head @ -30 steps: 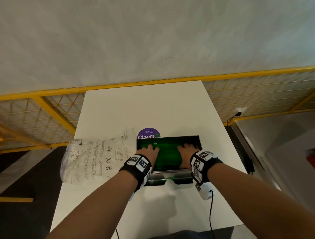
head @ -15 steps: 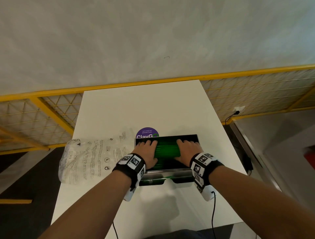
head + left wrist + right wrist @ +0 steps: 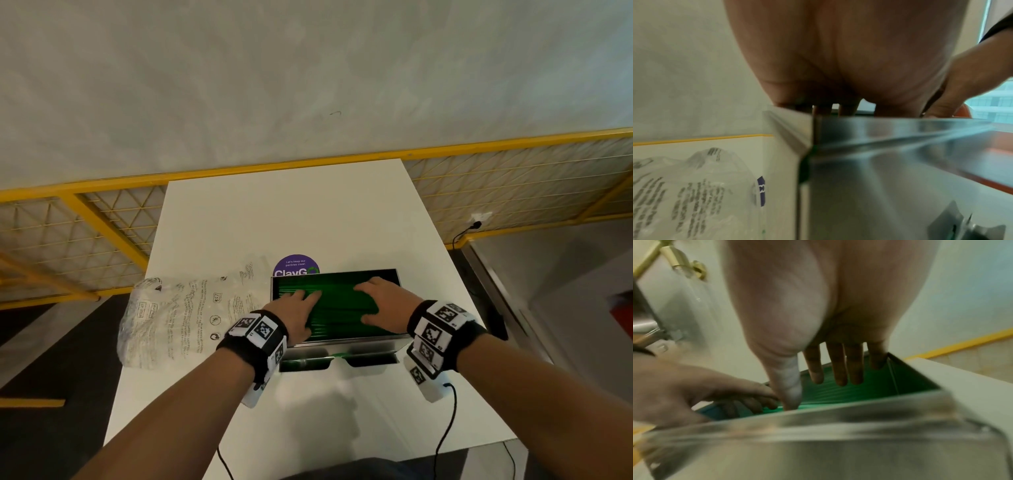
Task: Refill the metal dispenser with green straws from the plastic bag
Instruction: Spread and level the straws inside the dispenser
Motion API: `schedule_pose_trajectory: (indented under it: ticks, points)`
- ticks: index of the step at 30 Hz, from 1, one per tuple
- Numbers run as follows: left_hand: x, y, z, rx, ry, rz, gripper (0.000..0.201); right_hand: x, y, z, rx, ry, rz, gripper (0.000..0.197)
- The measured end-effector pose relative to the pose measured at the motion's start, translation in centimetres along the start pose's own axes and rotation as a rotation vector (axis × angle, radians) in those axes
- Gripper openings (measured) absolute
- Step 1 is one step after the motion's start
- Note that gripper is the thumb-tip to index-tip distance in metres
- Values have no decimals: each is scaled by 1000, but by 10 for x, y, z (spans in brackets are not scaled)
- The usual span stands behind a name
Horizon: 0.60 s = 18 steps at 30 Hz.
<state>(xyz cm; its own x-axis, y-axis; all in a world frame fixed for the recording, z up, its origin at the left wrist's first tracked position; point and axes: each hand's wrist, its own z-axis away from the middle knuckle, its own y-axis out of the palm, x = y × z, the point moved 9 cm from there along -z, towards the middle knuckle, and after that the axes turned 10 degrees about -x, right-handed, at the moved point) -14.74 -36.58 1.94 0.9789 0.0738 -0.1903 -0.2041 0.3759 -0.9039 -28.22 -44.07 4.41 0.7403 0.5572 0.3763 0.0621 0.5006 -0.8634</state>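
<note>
Because the clear, crinkly plastic bag with black printing point(image 3: 191, 315) looks flat and has no green in it that I can see, it lies limp on the left side of the white table point(image 3: 308, 212), partly hanging over the table's left edge and just beside the box. Next to it stands the shiny metal dispenser box with its top open point(image 3: 346, 344), and a round purple sticker point(image 3: 296, 265) peeks out behind its far left corner. Inside the box lie the thin green plastic straws point(image 3: 337, 305), all side by side and running left to right, filling it close to the rim. The left hand point(image 3: 299, 313) lies on the left part of the pile with its grip wide and flat, fingers straight and holding nothing. The right hand point(image 3: 383, 306) does the same on the right part, fingers spread, thumb tip touching the straws near the front wall. I think both hands rest flat like this to pat the straws down and make them even, so they stay low. A little green shows in the slot at the bottom front, so straws seem to reach the place where people pick them. The filling looks nearly done.
</note>
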Motion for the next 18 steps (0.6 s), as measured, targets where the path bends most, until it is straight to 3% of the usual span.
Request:
schedule_pose_trajectory:
  ticks: [2, 7, 13, 18]
  points:
    - [0, -1, 0, -29, 2, -12, 68, 1, 3, 3, -19, -23, 67, 62]
    - [4, -6, -4, -88, -54, -25, 47, -1, 24, 3, 102, 13, 199, 53]
    - [2, -20, -5, -188, -77, 22, 42, 0, 17, -5, -10, 30, 196, 52]
    - [-2, -9, 2, -61, -68, -108, 24, -1, 30, -2, 129, 29, 178, 51]
